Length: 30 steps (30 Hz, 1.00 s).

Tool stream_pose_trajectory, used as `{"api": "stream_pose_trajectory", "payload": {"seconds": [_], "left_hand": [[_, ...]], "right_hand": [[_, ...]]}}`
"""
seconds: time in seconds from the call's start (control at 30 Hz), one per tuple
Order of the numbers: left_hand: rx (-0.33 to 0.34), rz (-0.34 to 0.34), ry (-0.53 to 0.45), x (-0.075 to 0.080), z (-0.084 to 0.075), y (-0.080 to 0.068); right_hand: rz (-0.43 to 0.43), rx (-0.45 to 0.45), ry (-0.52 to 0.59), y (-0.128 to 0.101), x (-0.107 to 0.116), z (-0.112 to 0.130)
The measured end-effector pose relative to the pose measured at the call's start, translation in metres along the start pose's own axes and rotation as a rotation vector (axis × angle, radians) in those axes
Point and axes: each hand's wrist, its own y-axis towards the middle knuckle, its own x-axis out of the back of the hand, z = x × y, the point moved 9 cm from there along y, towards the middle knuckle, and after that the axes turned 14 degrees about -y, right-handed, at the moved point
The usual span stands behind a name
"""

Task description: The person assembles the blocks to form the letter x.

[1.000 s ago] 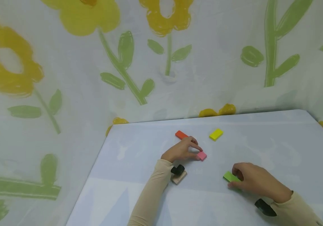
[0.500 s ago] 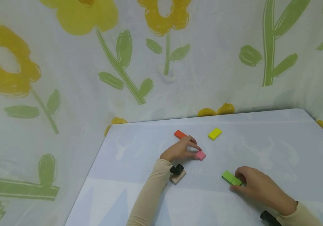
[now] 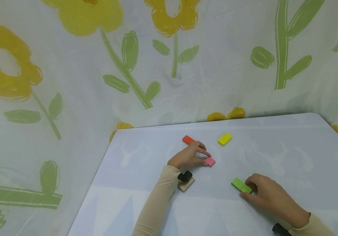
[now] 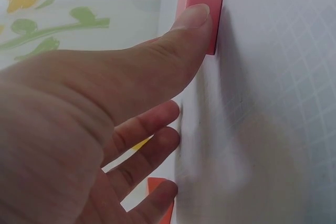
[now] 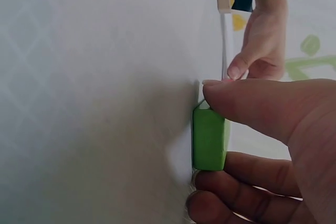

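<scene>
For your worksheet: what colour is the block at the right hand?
Green block, clearest in the head view.

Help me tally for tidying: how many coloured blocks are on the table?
4: orange block and yellow block at the back, pink block at the left hand, green block at the right hand.

Close by, the right hand (image 5: 278, 145) pinches a green block (image 5: 209, 137) between thumb above and fingers below, holding it against the pale table (image 5: 94, 98). At about one o'clock from the block, the left hand (image 5: 262, 45) rests with fingers bent, a black strap at its wrist.
</scene>
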Motion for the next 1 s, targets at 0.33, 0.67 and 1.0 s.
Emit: {"api": "stream_pose_trajectory", "payload": {"seconds": [0.33, 0.67, 1.0], "left_hand": [[-0.005, 0.010, -0.004, -0.0010, -0.0002, -0.0002], [-0.006, 0.007, 0.007, -0.0011, -0.0002, -0.0008], [-0.005, 0.000, -0.001, 0.0005, -0.0021, -0.0021]], "right_hand": [[-0.023, 0.016, -0.005, -0.0024, 0.0010, 0.0025], [-0.034, 0.010, -0.005, -0.0010, 0.0001, 0.0030], [-0.099, 0.061, -0.022, -0.0015, 0.0046, 0.0064]]}}
